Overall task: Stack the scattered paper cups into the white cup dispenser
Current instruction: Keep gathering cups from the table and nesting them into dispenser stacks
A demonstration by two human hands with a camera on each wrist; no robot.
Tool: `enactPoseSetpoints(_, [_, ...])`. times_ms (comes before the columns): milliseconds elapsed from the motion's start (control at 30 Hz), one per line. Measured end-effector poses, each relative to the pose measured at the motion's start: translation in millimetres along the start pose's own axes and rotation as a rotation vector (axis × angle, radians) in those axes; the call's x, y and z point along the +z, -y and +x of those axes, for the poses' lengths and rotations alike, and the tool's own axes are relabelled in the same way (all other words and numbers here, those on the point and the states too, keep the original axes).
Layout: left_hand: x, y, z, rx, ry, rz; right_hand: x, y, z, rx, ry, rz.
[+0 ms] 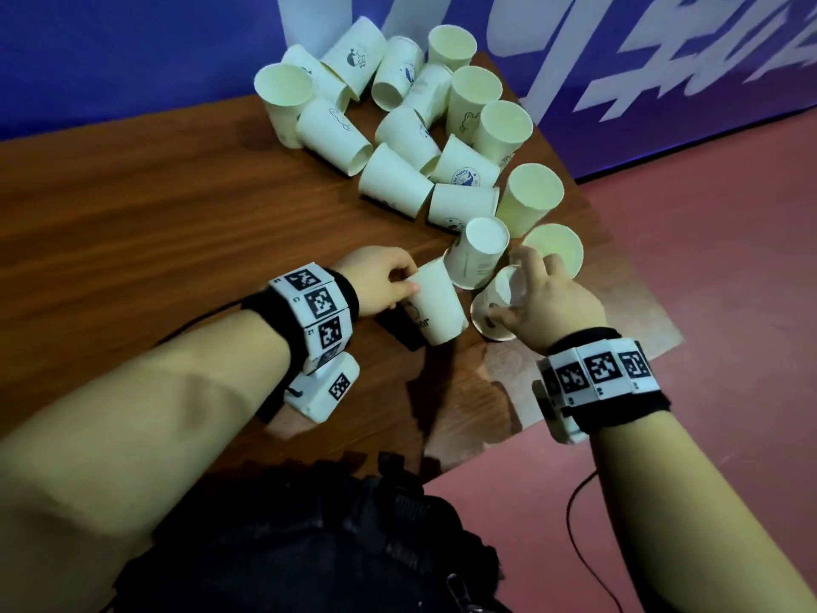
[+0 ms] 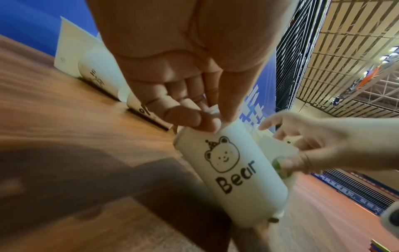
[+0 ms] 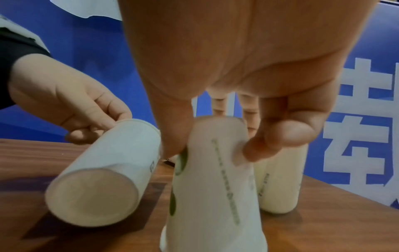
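Observation:
Several white paper cups lie scattered or stand upright on the brown wooden table. My left hand pinches the rim of a tilted cup printed "Bear", whose base points toward me. My right hand grips a green-printed cup near its base, wide mouth down toward the table. The two held cups sit side by side, close together. No white cup dispenser shows in any view.
An upside-down cup stands just behind the two hands. Two upright cups stand near the table's right edge, with red floor beyond. A blue banner wall backs the table. A black cable lies on the floor.

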State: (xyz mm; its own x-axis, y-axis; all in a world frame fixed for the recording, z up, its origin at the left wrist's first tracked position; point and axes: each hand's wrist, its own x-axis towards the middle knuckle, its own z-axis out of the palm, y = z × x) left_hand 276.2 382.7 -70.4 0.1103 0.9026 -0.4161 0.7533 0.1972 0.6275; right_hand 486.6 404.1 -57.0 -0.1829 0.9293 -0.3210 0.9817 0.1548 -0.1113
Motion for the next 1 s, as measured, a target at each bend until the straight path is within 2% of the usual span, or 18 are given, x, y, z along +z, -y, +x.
enactPoseSetpoints(200, [-11,11,-21,0.005,-0.052,0.006,2,5,-13,0.005,0.045,0.024])
enactPoseSetpoints(367, [-17,22,-40,0.008,-0.102,-0.019,-2,8,-20,-0.027,0.011,0.013])
enactPoseSetpoints(567, [-23,33,-64,-0.001,-0.122,-0.037,-10,16,-22,0.007,0.078,-0.005])
enactPoseSetpoints(867, [-26,40,-83,-0.002,-0.144,0.013,4,27,-33,-0.039,0.052,0.067])
enactPoseSetpoints(1000, [-34,48,-97,0.007,-0.186,0.028,2,44,-45,-0.101,-0.002,0.102])
